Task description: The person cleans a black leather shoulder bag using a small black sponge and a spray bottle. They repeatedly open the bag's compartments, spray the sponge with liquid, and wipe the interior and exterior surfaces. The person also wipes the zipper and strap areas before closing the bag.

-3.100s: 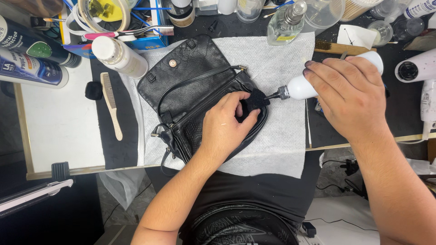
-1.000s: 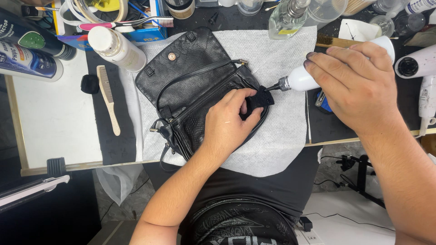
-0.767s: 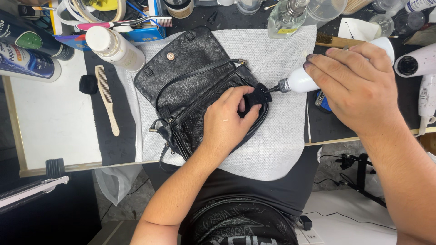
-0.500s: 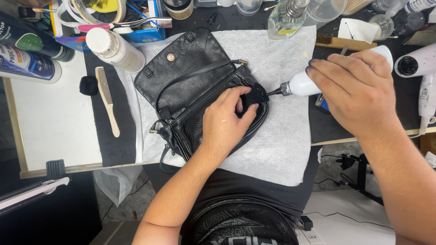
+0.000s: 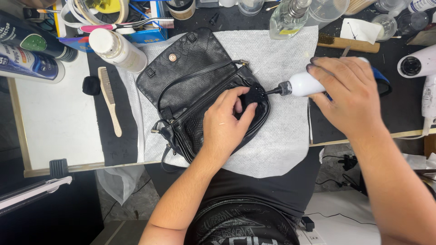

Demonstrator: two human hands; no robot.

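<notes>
The black leather bag [image 5: 200, 93] lies open-flapped on the white cloth [image 5: 290, 136] in the middle of the table [image 5: 59, 122], just where it lay three seconds back; it has hardly stirred. What has changed is small. The left hand [image 5: 225, 124] stays pressed on the bag's front, fingers curled and pinched on a small black sponge [image 5: 252, 96] near the right-hand corner, but the fingers have shifted a little around it over the last half second. The right hand [image 5: 349, 97] remains clamped round the white squeeze bottle [image 5: 302, 84], and the bottle's dark nozzle now meets the sponge, where a moment ago it sat just short of it. I judge that polish or dye is being fed onto the sponge at this instant, so rubbing the leather has not resumed.

Much is hard to see. The sponge is black against black leather and half under the fingers, so its outline is mostly a guess. No liquid shows at the nozzle. The right hand covers most of the bottle's body. A wooden comb [image 5: 110, 105] and a white capped bottle [image 5: 119, 49] lie left of the bag, well apart from both hands; the hairdryer [image 5: 420, 68] is cut by the right edge.
</notes>
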